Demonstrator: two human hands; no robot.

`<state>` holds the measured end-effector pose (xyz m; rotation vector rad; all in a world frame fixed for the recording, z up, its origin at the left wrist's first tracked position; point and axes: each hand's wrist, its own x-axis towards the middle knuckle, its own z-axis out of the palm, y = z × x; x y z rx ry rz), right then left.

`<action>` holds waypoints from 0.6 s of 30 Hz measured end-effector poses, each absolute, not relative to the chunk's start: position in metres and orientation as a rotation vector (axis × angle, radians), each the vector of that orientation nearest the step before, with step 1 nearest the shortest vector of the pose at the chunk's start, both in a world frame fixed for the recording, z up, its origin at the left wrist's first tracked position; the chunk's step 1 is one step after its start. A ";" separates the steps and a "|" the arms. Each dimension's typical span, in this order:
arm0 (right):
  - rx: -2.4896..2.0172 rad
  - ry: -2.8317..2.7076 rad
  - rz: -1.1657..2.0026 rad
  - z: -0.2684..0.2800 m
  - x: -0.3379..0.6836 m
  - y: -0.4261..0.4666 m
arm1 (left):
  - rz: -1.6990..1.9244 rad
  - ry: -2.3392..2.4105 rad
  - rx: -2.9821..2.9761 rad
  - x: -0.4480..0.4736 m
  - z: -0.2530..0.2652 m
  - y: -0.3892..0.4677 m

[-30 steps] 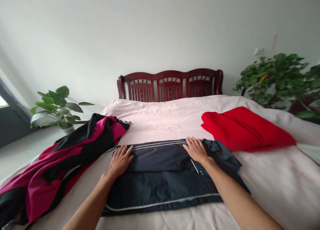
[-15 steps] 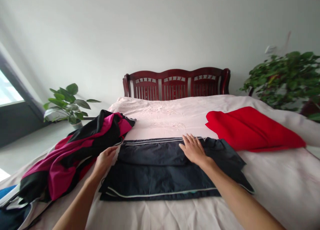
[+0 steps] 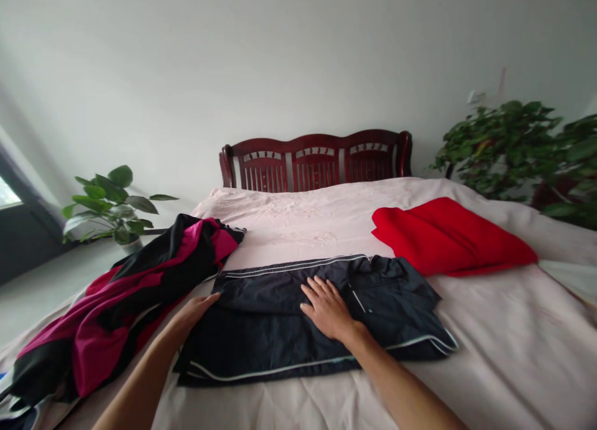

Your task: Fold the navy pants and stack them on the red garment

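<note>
A dark garment, folded with white piping along its edges, is laid flat on the bed, near its front edge. The right hand is pressed palm-down on the middle of the garment, fingers spread flat and gripping nothing. The left hand is set at the garment's left edge, its fingers extended against the fold; whether any cloth is pinched cannot be told. A magenta-and-black jacket is heaped just left of the garment. A red cloth is laid to the right, further back. A wooden headboard is seen behind, with plants at both sides.
</note>
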<state>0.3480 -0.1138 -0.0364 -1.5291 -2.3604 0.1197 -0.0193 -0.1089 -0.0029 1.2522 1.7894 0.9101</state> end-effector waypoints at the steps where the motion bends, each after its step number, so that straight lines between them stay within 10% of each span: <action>1: -1.524 -2.352 0.123 -0.036 0.348 -0.114 | 0.890 1.725 1.196 -0.018 -0.001 -0.110; 18: -1.146 -2.416 0.298 -0.033 0.334 -0.126 | 1.084 1.267 0.956 0.016 0.062 -0.104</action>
